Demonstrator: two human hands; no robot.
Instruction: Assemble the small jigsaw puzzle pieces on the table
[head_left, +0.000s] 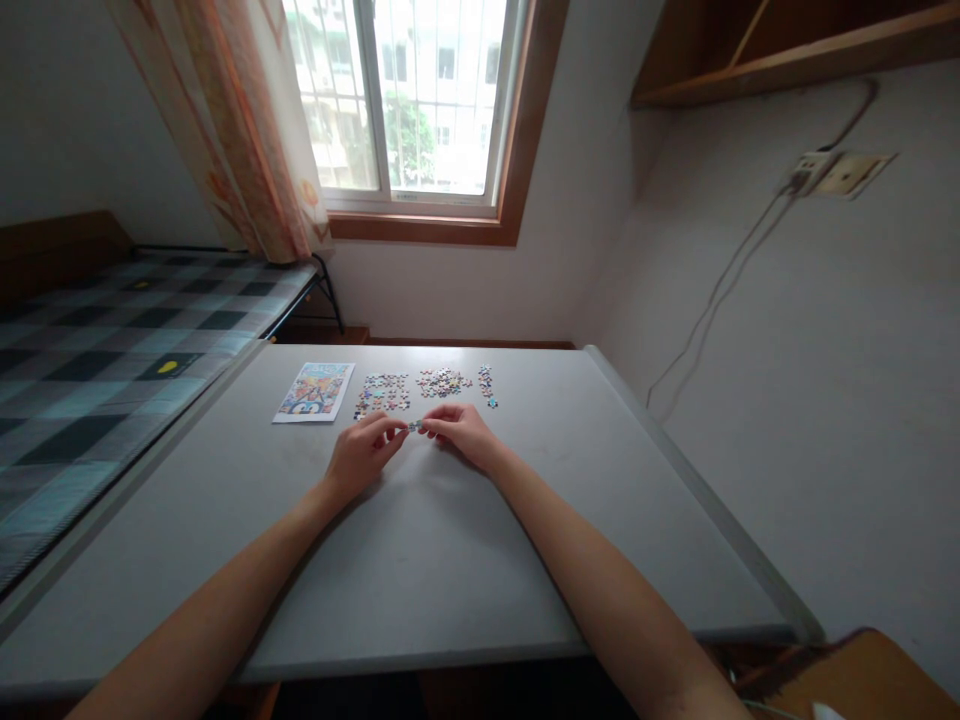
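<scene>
My left hand [367, 448] and my right hand [461, 432] meet near the middle of the table, fingertips pinched. Between them are small light-coloured jigsaw puzzle pieces [414, 426], one at each hand's fingertips; whether they are joined I cannot tell. Just beyond my left hand lie rows of puzzle pieces [386, 390]. A heap of mixed pieces [444, 382] sits past my right hand, and a short column of pieces [486, 380] lies to its right. Left of the rows is a colourful printed picture sheet [313, 392].
The grey-white table [420, 560] stands below a window [405, 100] with an orange curtain [225, 130]. To the left is a bed [127, 330] with a checked cover. Cables [712, 300] hang from a wall socket [814, 172] at right. A wooden seat [862, 680] shows at the lower right.
</scene>
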